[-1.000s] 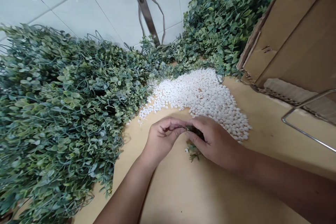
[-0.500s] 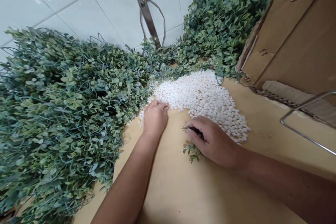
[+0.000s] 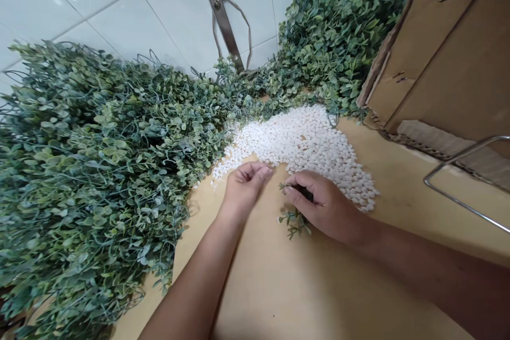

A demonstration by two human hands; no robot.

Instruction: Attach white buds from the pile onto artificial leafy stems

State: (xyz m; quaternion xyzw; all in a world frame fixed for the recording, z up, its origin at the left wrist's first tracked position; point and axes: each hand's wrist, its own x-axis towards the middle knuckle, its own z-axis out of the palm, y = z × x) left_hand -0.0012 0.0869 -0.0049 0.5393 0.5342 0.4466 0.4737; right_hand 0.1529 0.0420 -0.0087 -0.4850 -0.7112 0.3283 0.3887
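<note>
Sprig of small green plastic-looking leaves [image 3: 294, 220] sits in the right hand [image 3: 324, 201], gripped between thumb and curled fingers, right of the left hand [image 3: 243, 187] and apart from it. One leafy tip points left, toward that hand; other leaves spread out below the palm, toward the near side. Its middle is hidden, so I cannot tell the long axis. The left thumb and forefinger pinch together; whether anything is between them cannot be seen. Small white rounded pieces [image 3: 295, 135] lie heaped just beyond.

Gap between hands [image 3: 245, 191]; near tabletop [image 3: 274, 287] open; foliage [image 3: 107, 164] blocks left, cardboard box [image 3: 450, 58], metal rod [image 3: 466, 205] right.
</note>
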